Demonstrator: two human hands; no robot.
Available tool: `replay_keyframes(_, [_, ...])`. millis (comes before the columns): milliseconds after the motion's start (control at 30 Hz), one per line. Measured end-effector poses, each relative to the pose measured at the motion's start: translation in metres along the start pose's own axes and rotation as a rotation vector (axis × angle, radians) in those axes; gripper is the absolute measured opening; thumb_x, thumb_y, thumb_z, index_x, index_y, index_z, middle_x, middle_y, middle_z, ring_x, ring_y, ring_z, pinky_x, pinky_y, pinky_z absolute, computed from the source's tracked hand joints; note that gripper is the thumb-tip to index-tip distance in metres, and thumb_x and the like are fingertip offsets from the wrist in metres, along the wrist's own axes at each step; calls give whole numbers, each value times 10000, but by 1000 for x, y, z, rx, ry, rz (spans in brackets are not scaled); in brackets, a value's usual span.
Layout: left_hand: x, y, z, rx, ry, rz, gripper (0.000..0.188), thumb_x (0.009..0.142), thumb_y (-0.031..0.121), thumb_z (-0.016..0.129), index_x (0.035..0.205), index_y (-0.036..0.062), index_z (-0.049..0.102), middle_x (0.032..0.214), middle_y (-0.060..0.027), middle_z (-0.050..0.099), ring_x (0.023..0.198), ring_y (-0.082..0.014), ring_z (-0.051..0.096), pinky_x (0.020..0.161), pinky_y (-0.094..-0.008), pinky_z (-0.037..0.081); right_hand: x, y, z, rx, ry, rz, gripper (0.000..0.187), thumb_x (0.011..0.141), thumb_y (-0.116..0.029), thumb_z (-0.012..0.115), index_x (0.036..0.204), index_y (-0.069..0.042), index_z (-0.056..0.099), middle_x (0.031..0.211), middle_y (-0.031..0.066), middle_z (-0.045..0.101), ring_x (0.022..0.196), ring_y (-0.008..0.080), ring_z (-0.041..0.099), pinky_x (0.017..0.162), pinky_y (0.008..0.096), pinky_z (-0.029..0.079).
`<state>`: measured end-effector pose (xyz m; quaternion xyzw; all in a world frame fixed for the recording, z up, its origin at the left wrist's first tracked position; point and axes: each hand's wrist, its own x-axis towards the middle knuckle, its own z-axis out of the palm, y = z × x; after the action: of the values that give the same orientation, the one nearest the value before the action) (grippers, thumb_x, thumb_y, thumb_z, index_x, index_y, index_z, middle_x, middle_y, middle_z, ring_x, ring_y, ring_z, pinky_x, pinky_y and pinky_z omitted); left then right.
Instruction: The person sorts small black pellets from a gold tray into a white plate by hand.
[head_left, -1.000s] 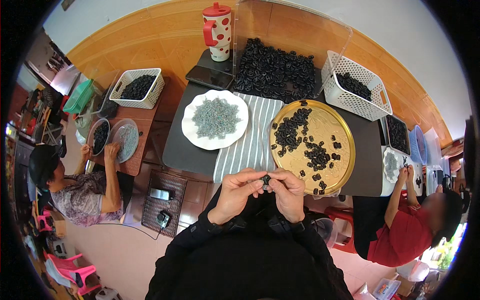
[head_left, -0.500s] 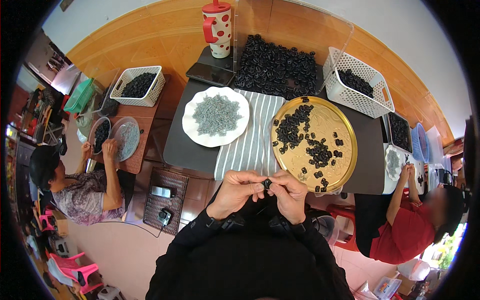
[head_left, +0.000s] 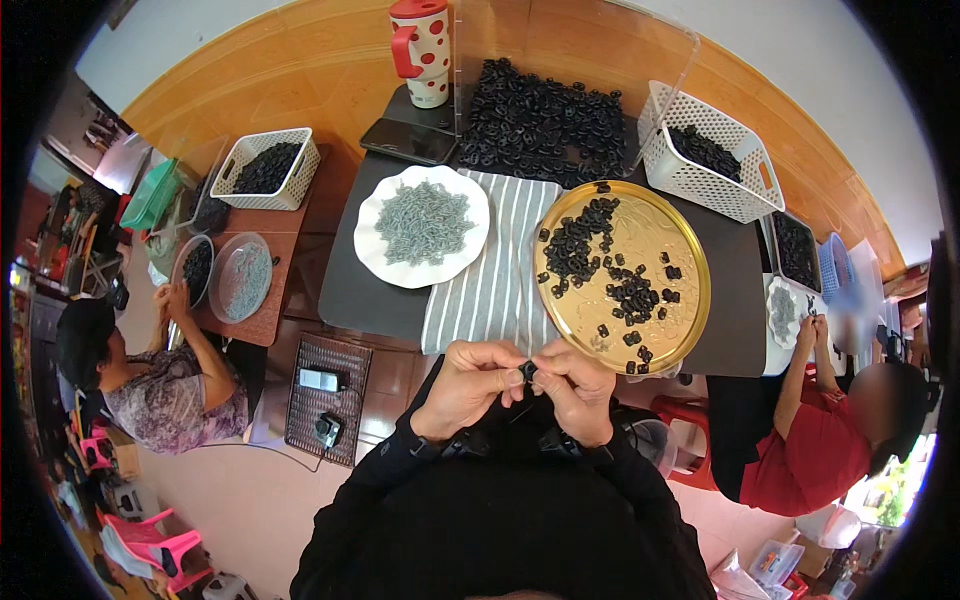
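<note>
Left hand: closed at thumb and index fingertips on a small black plastic piece, from its left; (head_left: 462, 392) for the left hand, (head_left: 528, 371) for the black plastic piece.
Right hand (head_left: 575, 390): brought together with left, fingertips meeting the same piece from its right; other fingers curled in.
Black piece: held up in front of the torso, by the near edge of the worktop (head_left: 735, 325); mostly covered by fingertips. Cannot tell whether anything sits inside it.
Step in hand: judged as close two-handed fingertip work on one single piece; not set down.
Next move: seems to call for a steady pinch on one side, fine, light control on the other; small enough to slip out easily.
Striped cloth (head_left: 488, 290): grey and white, flat just beyond hands, between plate and tray.
Round gold tray (head_left: 655, 222): right of cloth, carrying loose black pieces (head_left: 575, 250), heaped at left and middle, sparser toward near rim.
Scalloped white plate (head_left: 369, 238): left, overlapping cloth; piled with grey screw-like parts (head_left: 425, 222).
Clear-walled bin (head_left: 560, 40): at back, spread with many more black parts.
White perforated basket (head_left: 735, 202): back right, part-filled with black parts.
Phone (head_left: 408, 141) and red-spotted tumbler (head_left: 430, 62): back left, well apart from hands.
Co-workers: one at left (head_left: 170, 390), one at right in red (head_left: 810, 440), both with hands together at own worktops.
</note>
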<state>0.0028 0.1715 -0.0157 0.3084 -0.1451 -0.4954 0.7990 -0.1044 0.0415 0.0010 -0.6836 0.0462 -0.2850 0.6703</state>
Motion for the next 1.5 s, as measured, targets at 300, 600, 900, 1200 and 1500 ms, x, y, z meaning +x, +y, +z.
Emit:
replay_keyframes(300, [7, -3, -2, 73, -28, -31, 118, 837, -68, 612, 941, -37, 658, 843, -107, 632, 688, -158, 638, 557, -230, 518, 0, -10, -2, -172, 17, -7, 82, 836, 71, 592, 910, 49, 621, 755, 60, 582, 608, 106, 530, 535, 230, 411])
replay_keyframes(600, [18, 1, -3, 230, 47, 50, 208, 870, 3, 607, 1070, -37, 649, 888, -99, 655, 719, -130, 620, 597, -217, 472, 159, -76, -162, 0, 456, -18, 117, 892, -82, 542, 911, 21, 595, 820, 53, 607, 703, 112, 557, 601, 236, 449])
replay_keyframes(900, [17, -6, -11, 251, 94, 1, 181, 874, 19, 612, 1040, -37, 658, 869, -90, 661, 688, -125, 619, 580, -210, 453, 120, -20, -187, -541, 67, 261, 116, 809, -44, 622, 869, 48, 658, 701, 61, 638, 612, 150, 590, 560, 274, 466])
replay_keyframes(1200, [27, -15, -4, 311, 72, -50, 176, 888, 29, 597, 1034, -54, 651, 844, -107, 667, 666, -143, 626, 564, -219, 465, 84, 1, -182, -1051, -200, 165, 150, 761, -53, 604, 892, -1, 655, 768, 179, 609, 723, 340, 603, 646, 401, 467])
replay_keyframes(1500, [27, -19, 6, 395, 112, -80, 177, 882, 24, 605, 1037, -48, 651, 842, -96, 666, 665, -131, 621, 564, -213, 462, 111, 19, -187, -1172, -339, 139, 151, 720, -19, 617, 864, -56, 640, 787, 194, 579, 759, 364, 594, 659, 435, 459])
